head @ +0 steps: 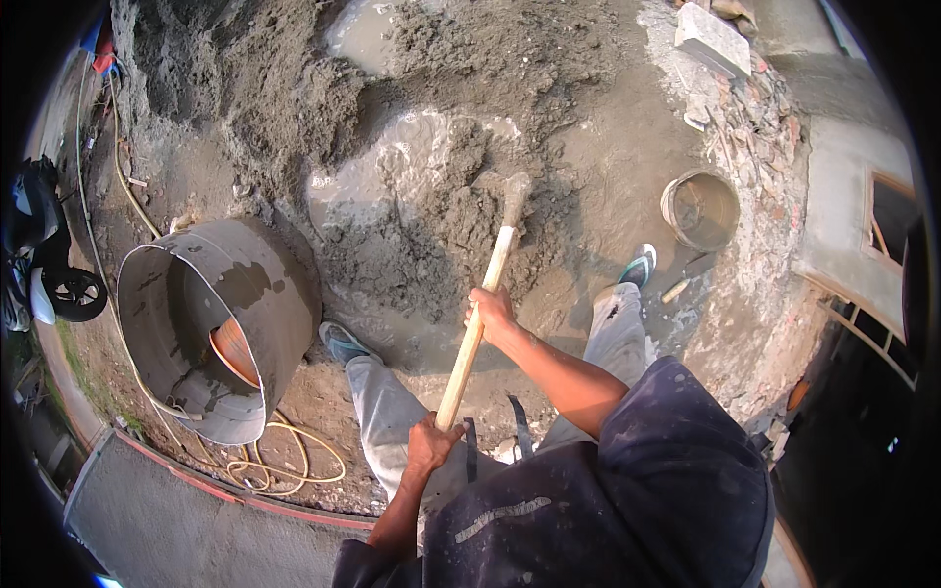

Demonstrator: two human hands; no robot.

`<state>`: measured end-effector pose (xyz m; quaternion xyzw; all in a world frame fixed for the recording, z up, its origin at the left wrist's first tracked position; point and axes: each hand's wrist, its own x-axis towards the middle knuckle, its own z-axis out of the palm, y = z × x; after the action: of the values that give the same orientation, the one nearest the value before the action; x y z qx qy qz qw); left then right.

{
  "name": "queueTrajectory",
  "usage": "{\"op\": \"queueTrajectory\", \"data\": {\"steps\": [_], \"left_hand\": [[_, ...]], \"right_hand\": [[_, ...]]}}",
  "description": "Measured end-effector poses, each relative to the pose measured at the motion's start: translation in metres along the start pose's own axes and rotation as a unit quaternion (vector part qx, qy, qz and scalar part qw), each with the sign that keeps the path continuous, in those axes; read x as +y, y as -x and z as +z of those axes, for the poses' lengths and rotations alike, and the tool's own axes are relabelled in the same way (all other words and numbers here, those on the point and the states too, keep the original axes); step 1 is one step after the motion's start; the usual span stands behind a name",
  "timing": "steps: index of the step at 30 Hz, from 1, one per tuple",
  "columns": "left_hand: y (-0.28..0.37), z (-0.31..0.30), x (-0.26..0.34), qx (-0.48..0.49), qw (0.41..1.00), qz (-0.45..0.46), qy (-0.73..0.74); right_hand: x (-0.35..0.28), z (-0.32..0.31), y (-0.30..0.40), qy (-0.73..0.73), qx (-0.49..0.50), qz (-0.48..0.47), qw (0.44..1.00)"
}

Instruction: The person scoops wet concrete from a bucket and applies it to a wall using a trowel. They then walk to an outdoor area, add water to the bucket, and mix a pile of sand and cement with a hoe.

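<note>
Both my hands grip a long-handled tool by its pale wooden handle (470, 342). My left hand (434, 444) is closed round the handle's near end, close to my legs. Farther up, about midway along the handle, my right hand (491, 312) is wrapped round it. The tool's mortar-caked head (516, 192) rests in a heap of wet grey mortar (470, 213); its blade is hidden, so its kind cannot be told. Milky water (397, 158) pools beside the heap.
A large cylindrical drum (290, 294) lies at the left with an orange object (234, 353) inside. A yellow hose (323, 441) coils below it. At the right are a bucket (700, 211), a short wooden-handled tool (675, 291), rubble (764, 140) and a pale block (711, 40).
</note>
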<state>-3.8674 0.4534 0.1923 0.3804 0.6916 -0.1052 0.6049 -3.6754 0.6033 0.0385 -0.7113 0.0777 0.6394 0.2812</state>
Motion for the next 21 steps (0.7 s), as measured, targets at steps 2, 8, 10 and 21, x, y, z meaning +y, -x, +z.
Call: {"op": "queueTrajectory", "data": {"steps": [2, 8, 10, 21], "left_hand": [[0.006, -0.005, -0.002, 0.035, 0.997, 0.034, -0.051], [-0.103, -0.017, 0.124, -0.009, 0.989, 0.095, -0.109], [-0.121, -0.014, 0.14, -0.02, 0.988, 0.107, -0.111], [0.026, -0.035, 0.012, 0.032, 0.999, 0.028, -0.012]], "right_hand": [[-0.005, -0.013, 0.021, -0.066, -0.004, 0.02, 0.998], [-0.118, -0.078, -0.068, -0.15, 0.099, -0.134, 0.975], [-0.127, -0.085, -0.101, -0.127, 0.119, -0.132, 0.976], [-0.009, 0.019, 0.021, -0.035, 0.008, 0.039, 0.999]]}}
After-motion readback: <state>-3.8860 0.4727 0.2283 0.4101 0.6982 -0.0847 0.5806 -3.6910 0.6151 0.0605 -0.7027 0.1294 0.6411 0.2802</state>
